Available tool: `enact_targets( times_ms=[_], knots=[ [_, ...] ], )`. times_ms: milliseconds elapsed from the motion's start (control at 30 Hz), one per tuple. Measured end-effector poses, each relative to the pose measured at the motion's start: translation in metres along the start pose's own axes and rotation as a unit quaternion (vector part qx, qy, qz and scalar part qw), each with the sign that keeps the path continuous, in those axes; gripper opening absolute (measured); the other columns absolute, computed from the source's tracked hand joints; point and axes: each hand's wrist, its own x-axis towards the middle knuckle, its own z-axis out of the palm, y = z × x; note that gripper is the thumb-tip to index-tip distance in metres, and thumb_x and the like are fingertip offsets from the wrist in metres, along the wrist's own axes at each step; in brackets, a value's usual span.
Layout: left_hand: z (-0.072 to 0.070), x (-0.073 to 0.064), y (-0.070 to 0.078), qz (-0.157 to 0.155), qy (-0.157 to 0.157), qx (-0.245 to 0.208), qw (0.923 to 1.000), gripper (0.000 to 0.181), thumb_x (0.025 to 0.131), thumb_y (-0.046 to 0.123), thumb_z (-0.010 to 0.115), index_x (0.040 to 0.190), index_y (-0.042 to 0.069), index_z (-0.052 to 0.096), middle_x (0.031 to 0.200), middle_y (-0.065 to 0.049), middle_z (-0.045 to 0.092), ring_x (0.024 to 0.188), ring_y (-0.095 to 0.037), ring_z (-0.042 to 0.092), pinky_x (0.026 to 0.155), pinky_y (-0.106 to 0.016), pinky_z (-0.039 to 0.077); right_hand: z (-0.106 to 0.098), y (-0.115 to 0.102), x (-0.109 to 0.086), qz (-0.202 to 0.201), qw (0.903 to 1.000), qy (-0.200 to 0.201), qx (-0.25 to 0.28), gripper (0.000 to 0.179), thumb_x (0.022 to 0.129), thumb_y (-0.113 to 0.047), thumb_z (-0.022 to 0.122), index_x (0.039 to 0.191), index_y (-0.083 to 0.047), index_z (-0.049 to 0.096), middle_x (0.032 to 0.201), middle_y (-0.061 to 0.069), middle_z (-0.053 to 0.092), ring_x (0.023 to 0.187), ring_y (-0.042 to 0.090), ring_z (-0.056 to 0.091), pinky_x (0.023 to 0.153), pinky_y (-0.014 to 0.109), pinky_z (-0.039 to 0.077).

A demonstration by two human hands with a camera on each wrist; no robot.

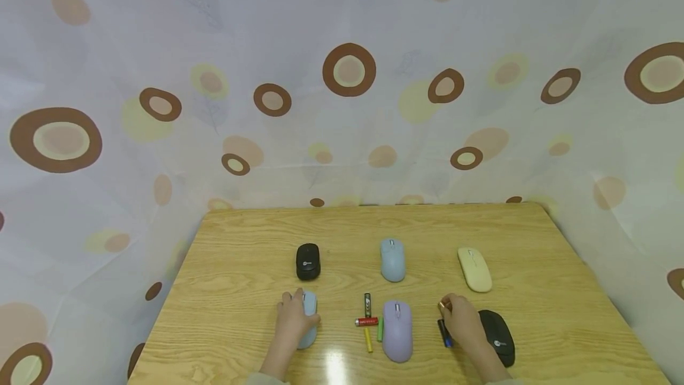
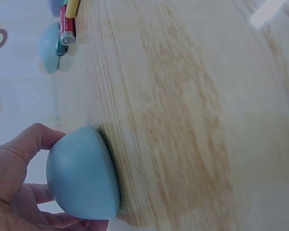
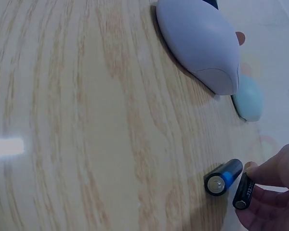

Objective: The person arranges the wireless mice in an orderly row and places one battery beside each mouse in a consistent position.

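My left hand (image 1: 291,318) grips a light blue computer mouse (image 2: 82,175) by its sides, on the left part of the wooden table. In the right wrist view, my right hand (image 3: 274,187) pinches a small black battery (image 3: 243,191) with a copper-coloured end between thumb and fingers. Close beside it on the table lies a black and blue battery (image 3: 223,177). A black mouse (image 1: 497,337) sits just right of the right wrist. Between the hands lie a lilac mouse (image 1: 398,331) and a red battery (image 1: 366,322).
By the red battery are a dark green battery (image 1: 367,305), a green one (image 1: 380,330) and a yellow one (image 1: 369,340). Farther back stand a small black mouse (image 1: 307,261), another light blue mouse (image 1: 392,260) and a cream mouse (image 1: 475,270). A patterned curtain (image 1: 299,135) surrounds the table (image 1: 240,290).
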Motion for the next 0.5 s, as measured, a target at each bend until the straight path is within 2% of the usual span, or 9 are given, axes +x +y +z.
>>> enact_targets(
  times_ms=[133,300,500],
  knots=[
    [0.001,-0.001,0.0,0.001,0.001,-0.003,1.0,0.073,0.065,0.014,0.078,0.125,-0.011,0.045,0.107,-0.029,0.044,0.095,-0.043,0.046,0.069,-0.054,0.05,-0.009,0.001,0.001,-0.005,0.9994,0.025,0.024,0.019,0.087,-0.004,0.055,0.099,0.01,0.058,0.084,0.014,0.059,0.071,0.022,0.057,0.057,0.034,0.048],
    [0.0,-0.001,-0.001,0.006,0.003,-0.006,1.0,0.073,0.066,0.014,0.078,0.126,-0.011,0.044,0.108,-0.029,0.043,0.095,-0.043,0.045,0.069,-0.054,0.05,-0.029,0.005,0.012,-0.029,0.9962,0.082,0.013,0.021,0.087,-0.002,0.054,0.101,0.013,0.056,0.085,0.02,0.057,0.072,0.028,0.056,0.058,0.036,0.048],
    [0.001,-0.001,-0.001,0.009,0.003,-0.003,0.9999,0.073,0.066,0.014,0.077,0.126,-0.011,0.044,0.108,-0.03,0.043,0.096,-0.043,0.045,0.069,-0.054,0.049,-0.049,0.019,0.032,-0.01,0.9937,0.108,0.029,0.023,0.09,-0.005,0.05,0.1,0.015,0.055,0.084,0.025,0.058,0.074,0.035,0.057,0.059,0.042,0.048]
  ],
)
